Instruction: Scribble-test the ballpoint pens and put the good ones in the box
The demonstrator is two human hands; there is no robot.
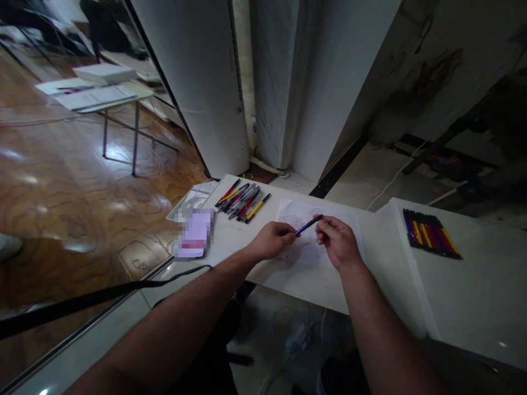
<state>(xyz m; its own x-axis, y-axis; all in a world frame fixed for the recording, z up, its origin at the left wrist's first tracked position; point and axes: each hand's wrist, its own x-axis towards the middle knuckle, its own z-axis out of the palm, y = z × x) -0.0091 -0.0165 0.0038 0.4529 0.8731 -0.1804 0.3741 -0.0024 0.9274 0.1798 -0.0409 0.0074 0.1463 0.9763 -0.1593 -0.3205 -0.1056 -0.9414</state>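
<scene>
A blue pen point(308, 224) is held level between both hands above a white sheet of paper point(307, 249) with faint scribbles. My left hand point(272, 240) pinches the pen's near end. My right hand point(337, 241) pinches its far end, fingers curled. Both hands hover over the paper on a white table point(382, 274).
Several loose pens point(242, 202) lie in a pile at the table's far left. A blurred pink and white card point(193, 235) lies beside them. A row of coloured pens point(430, 233) lies on the adjoining table at right. White pillars stand behind, wooden floor to the left.
</scene>
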